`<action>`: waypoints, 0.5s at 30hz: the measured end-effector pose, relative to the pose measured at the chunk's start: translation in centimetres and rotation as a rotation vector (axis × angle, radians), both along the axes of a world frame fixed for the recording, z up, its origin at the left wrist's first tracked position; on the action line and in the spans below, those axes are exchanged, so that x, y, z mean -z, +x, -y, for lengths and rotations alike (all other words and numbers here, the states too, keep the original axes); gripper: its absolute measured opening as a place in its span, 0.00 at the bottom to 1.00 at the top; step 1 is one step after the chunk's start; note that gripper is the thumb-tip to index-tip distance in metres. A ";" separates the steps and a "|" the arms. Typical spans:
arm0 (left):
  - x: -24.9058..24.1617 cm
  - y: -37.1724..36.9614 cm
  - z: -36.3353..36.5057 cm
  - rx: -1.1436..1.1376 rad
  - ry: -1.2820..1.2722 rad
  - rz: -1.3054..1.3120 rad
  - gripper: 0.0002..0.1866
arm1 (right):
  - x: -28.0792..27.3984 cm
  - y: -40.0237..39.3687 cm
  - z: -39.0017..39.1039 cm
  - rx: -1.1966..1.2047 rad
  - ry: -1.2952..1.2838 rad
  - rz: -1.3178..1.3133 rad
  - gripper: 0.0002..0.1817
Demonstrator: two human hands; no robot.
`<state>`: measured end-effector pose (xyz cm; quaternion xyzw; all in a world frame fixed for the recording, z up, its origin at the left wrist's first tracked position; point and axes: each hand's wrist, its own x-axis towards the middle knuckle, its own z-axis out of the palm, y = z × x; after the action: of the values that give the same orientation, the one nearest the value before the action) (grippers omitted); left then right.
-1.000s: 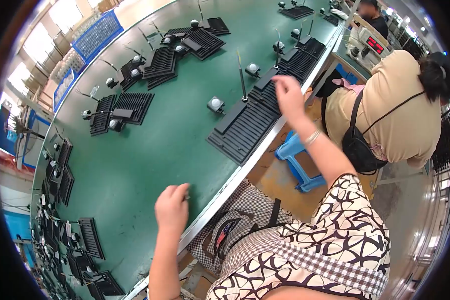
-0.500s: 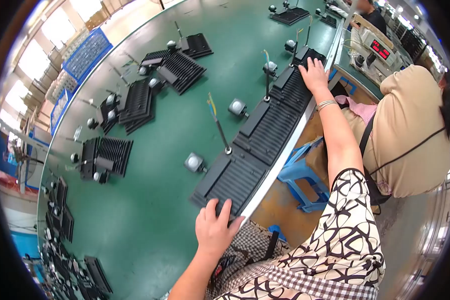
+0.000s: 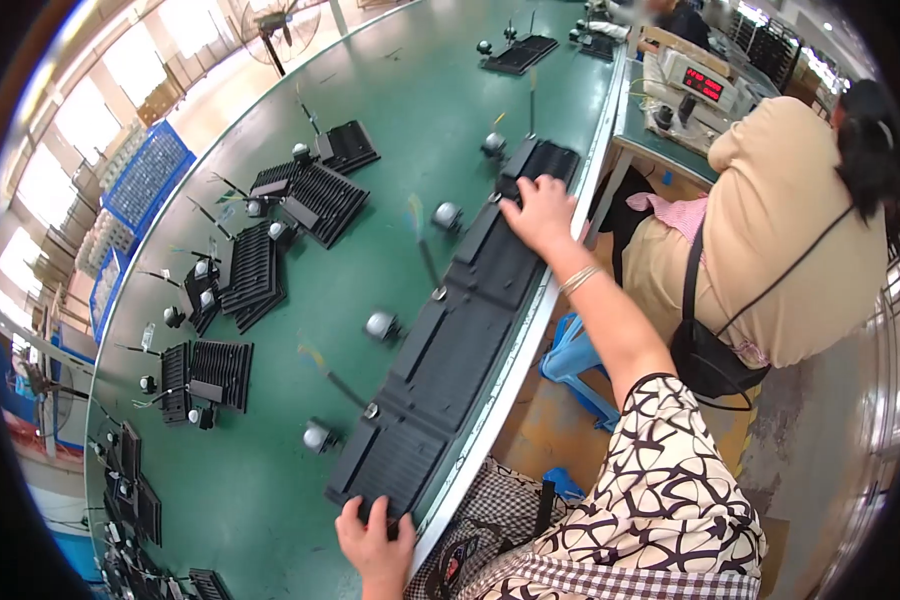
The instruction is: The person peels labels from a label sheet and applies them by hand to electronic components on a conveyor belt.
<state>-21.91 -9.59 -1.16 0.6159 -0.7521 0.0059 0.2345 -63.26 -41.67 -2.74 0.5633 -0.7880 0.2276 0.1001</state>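
A row of black finned housings (image 3: 445, 345) lies end to end along the near edge of the green table. Cables stand up from them, and small sensor heads (image 3: 382, 325) rest at their left side. At the row's near end, my left hand (image 3: 375, 540) touches the end housing with its fingers apart. My right hand (image 3: 542, 215) lies over the housings toward the far end, fingers spread on top and at the side. Neither hand is wrapped round a housing.
More housings lie in loose piles on the green table (image 3: 320, 290), such as a stack (image 3: 252, 270) at the left. A seated person (image 3: 800, 220) is at the right, near a device with a red display (image 3: 703, 84). A blue stool (image 3: 577, 370) stands below the table edge.
The row of housings and both hands have moved down and left in the view. The surroundings have shifted too. Both hands are still at the row.
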 end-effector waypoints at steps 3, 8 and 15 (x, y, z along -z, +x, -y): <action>0.3 5.2 -4.4 -0.083 0.056 0.023 0.23 | 0.3 5.5 -4.0 -0.060 -0.058 0.010 0.31; -2.4 10.8 -10.6 -0.207 0.229 0.113 0.22 | 0.3 13.0 -10.3 -0.146 -0.002 0.051 0.35; -2.0 14.0 -14.0 -0.333 0.004 -0.265 0.17 | -1.2 16.0 -14.1 -0.352 -0.238 0.024 0.22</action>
<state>-7.89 4.39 0.85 0.7275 -0.6025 -0.0377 0.3260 -47.31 -27.52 -1.54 0.6735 -0.6462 0.3399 0.1153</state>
